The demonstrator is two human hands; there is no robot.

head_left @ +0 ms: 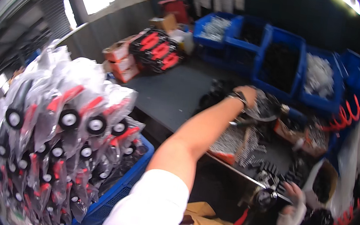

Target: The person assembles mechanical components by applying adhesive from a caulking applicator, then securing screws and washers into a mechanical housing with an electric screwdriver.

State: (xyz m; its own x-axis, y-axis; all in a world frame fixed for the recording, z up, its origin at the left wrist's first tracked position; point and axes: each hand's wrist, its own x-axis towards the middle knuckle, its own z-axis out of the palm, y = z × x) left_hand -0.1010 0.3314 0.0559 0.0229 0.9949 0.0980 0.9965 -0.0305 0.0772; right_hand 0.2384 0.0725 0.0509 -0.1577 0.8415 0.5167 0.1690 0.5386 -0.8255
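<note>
My left arm reaches forward over the bench, a dark band on its wrist. My left hand is at a round, shiny, see-through dish or bag of parts; its fingers are blurred and partly hidden. Close to me, my right hand, in a pale glove, has its thumb and fingers apart beside a tool with a round dark end, a short metal rod and a red and black handle. That tool stands at the bench's front edge, above my tan apron. Black ribbed parts lie just beyond it.
To the left, a blue crate is piled with bagged black and red tools. Blue bins of small parts line the back. Open cardboard boxes sit on the bench. Red coiled hoses hang at the right.
</note>
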